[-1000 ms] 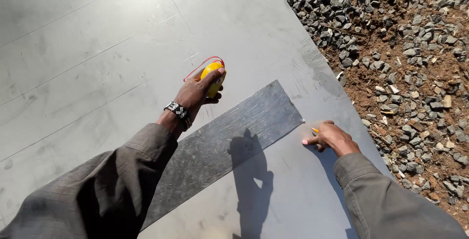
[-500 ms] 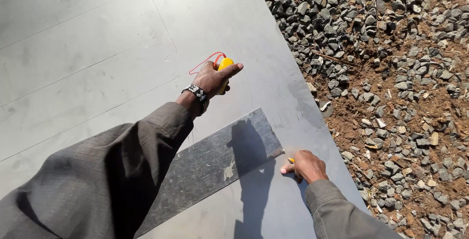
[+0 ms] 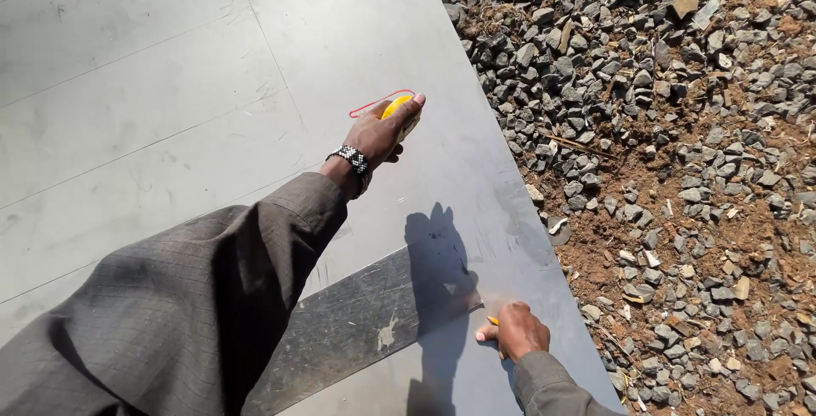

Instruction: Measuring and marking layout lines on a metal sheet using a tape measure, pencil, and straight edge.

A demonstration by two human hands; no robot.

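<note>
- The left hand (image 3: 380,135) is closed around a yellow tape measure (image 3: 397,111) with a red loop (image 3: 380,101), held over the grey metal sheet (image 3: 170,84).
- The right hand (image 3: 520,331) is curled shut on a small yellow marker (image 3: 492,320), tip against the sheet.
- A dark flat strip (image 3: 365,318) lies between the hands.
- Gravel (image 3: 663,127) borders the sheet's right edge.

No packages, labels, signs or screens are in view.
</note>
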